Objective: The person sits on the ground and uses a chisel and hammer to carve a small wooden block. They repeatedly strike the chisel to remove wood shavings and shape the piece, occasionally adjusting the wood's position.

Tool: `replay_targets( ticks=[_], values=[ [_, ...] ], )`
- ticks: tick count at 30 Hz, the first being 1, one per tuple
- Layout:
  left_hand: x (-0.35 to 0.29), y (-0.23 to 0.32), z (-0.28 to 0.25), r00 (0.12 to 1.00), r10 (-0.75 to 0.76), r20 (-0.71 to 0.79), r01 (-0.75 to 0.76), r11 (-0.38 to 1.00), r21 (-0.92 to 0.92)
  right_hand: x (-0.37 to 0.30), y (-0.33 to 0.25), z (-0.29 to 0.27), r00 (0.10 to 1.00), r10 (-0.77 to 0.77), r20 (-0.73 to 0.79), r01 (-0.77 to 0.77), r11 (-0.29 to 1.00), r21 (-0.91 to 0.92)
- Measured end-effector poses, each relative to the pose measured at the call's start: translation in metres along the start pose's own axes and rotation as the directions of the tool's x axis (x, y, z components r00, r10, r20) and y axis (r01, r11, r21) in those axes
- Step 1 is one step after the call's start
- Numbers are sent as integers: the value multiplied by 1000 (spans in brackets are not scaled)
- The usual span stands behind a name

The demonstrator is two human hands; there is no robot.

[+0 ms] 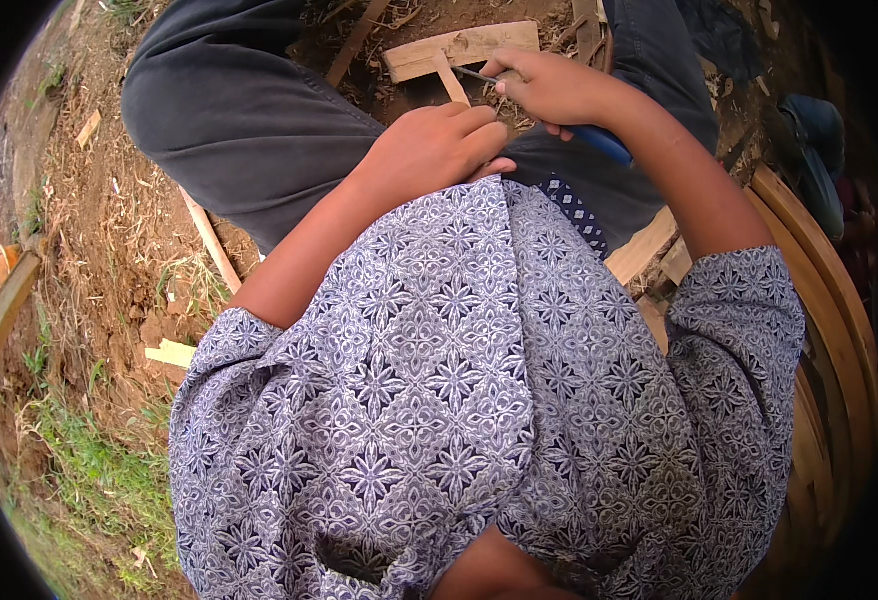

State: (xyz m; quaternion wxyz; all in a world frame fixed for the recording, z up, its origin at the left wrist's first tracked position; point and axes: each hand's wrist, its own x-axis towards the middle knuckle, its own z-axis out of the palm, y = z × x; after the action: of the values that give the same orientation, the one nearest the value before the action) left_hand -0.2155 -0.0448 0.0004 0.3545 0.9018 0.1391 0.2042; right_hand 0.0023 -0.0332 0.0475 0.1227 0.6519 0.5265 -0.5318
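My left hand (441,142) is closed around a narrow strip of pale wood (449,78), just in front of my body. The strip's far end rests against a wooden block (494,42) on the ground between my legs. My right hand (544,85) grips a tool with a blue handle (602,143). From its finger side a thin dark metal blade (474,74) points left and touches or lies very close to the strip. The exact kind of tool is partly hidden by the hand.
My bent legs in dark trousers (229,110) frame the work. Wood shavings and offcuts lie around the block. Long curved timbers (824,270) stand at the right, near a dark blue cloth item (814,150). Grass (99,470) and bare soil spread at the left.
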Motion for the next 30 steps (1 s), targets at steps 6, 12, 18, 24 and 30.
replay_targets(
  ticks=[6, 12, 18, 24, 30],
  values=[
    [-2, -2, 2, 1000, -1, -6, 1, 1000, 5, -9, -11, -8, 998, 19, 58, -17, 999, -28],
    [0, -2, 1, 1000, -5, 10, 5, 1000, -10, -2, -11, -5, 998, 20, 52, -16, 997, -73],
    [2, -4, 3, 1000, -8, -5, 8, 1000, -15, 10, -10, -3, 1000, 0, 18, 1, 996, -88],
    [1, -7, 7, 999, 6, -32, -5, 1000, 29, 27, -13, -3, 999, -25, 31, 30, 987, -160],
    [1, -10, 6, 999, -9, -46, 10, 999, 31, 49, -24, -1, 998, 18, 52, -5, 971, -239]
  ],
)
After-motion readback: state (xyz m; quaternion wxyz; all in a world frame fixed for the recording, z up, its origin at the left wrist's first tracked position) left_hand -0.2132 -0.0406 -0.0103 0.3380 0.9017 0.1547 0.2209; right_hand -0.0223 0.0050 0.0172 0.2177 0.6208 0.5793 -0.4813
